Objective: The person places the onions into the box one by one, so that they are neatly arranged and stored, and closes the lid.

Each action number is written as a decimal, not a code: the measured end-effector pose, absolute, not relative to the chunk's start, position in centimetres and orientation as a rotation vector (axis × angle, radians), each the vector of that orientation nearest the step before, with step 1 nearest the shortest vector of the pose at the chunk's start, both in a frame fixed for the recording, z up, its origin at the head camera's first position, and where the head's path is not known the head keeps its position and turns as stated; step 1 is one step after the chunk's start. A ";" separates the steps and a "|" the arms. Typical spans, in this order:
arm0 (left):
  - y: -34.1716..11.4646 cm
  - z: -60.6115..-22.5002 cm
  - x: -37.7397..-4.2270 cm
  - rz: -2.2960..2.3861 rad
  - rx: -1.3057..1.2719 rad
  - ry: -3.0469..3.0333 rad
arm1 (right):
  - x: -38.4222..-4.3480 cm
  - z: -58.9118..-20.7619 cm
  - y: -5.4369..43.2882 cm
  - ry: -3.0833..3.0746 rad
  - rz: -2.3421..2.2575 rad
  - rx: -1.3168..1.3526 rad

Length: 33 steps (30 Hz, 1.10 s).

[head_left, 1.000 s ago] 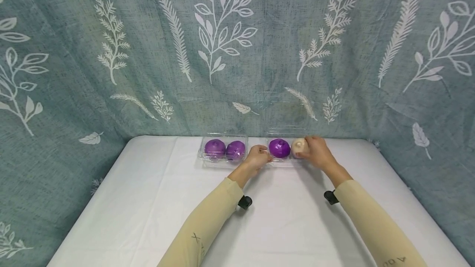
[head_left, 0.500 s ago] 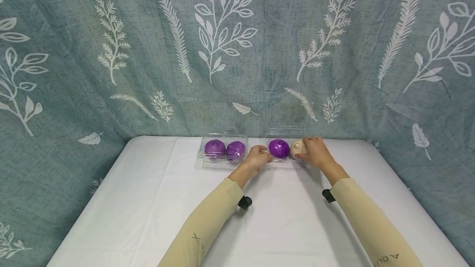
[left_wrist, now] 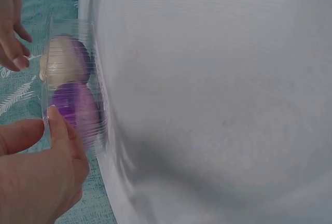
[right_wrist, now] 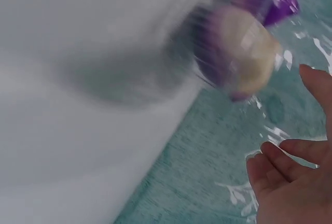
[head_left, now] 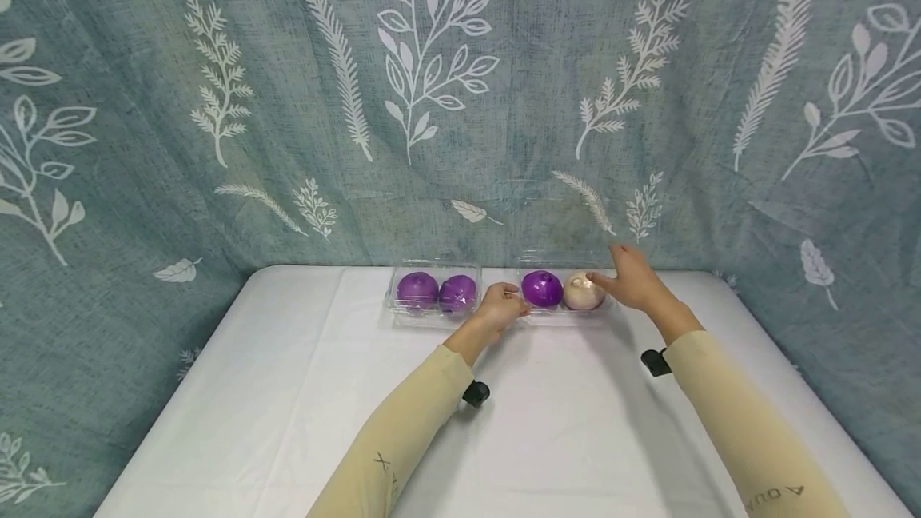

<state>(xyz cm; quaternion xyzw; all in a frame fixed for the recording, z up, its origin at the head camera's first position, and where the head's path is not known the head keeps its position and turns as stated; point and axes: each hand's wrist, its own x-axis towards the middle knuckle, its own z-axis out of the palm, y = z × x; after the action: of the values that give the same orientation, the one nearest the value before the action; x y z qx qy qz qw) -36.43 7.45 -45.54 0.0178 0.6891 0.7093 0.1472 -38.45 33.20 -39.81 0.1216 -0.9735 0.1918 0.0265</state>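
Note:
My left hand (head_left: pixel 500 308) pinches the left side of a clear plastic container (left_wrist: pixel 98 107). Inside it sit a glossy purple onion-shaped piece (head_left: pixel 542 288) on the left and a pale, cream-topped round piece (head_left: pixel 584 292) with a purplish underside on the right. Just above and right of the pale piece, my right hand (head_left: pixel 639 278) is spread, fingers extended and holding nothing. In the right wrist view the pale piece (right_wrist: pixel 249 47) is blurred, apart from the right fingers (right_wrist: pixel 282 164). The container's lid appears raised at the back.
A second clear container (head_left: pixel 435 320) with two purple round pieces (head_left: pixel 416 290) stands to the left of my left hand. Both containers are near the far edge of the white-covered table (head_left: pixel 288 390), against a patterned green curtain (head_left: pixel 518 102).
My right hand first held the pale piece in the container, shifting it slightly left, then let go and lifted up and right. My left hand has stayed in place.

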 end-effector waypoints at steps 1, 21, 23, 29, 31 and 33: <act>7.4 -45.6 -36.4 2.041 0.051 1.982 | -38.7 -39.4 33.4 -3.011 0.619 0.362; 7.6 -45.7 -36.6 2.039 0.060 1.986 | -40.7 -36.2 33.0 -2.943 1.267 0.151; 7.6 -45.7 -36.6 2.034 0.057 1.987 | -40.5 -36.2 33.1 -2.924 1.304 0.149; 7.5 -45.7 -36.6 2.012 0.061 2.002 | -39.5 -36.1 33.5 -2.879 1.353 0.136; 7.5 -45.7 -36.6 2.007 0.065 2.012 | -39.1 -36.1 33.7 -2.872 1.348 0.136; 7.6 -45.6 -36.5 2.001 0.064 2.022 | -38.7 -36.2 33.8 -2.867 1.346 0.143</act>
<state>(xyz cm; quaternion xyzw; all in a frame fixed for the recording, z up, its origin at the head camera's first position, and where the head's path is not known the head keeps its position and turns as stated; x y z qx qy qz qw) -36.53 7.55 -45.63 0.0221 0.7028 0.6956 0.1473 -38.69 33.80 -36.17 0.0452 -0.9042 0.4244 -0.0145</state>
